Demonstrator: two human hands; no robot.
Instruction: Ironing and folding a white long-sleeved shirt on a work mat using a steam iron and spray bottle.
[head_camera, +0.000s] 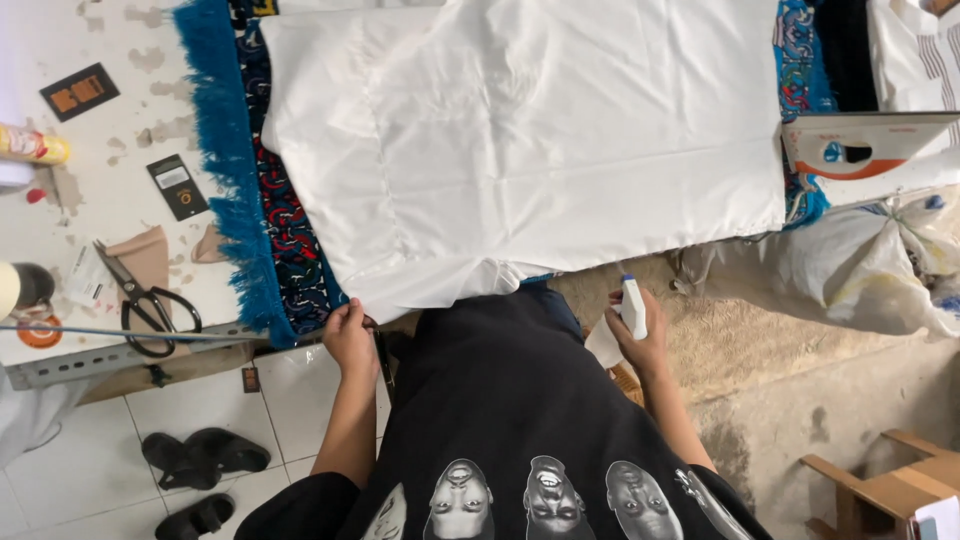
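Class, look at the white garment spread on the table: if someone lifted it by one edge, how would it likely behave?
The white garment would probably drape and sag: it lies flat with soft creases. It looks thin, so likely light. Its near edge, by the left hand, overhangs the table, so it may slide off the patterned cloth if tugged.

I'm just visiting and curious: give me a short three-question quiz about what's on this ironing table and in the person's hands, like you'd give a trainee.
1. True or false: the right hand holds a white spray bottle.
2. What does the left hand touch? A) the scissors B) the near edge of the white cloth C) the iron
3. On which side of the white cloth does the blue fringed rug show, as the person sees it?

Key
1. True.
2. B; the scissors lie apart on the table.
3. Mostly the left; the iron rests at the right.
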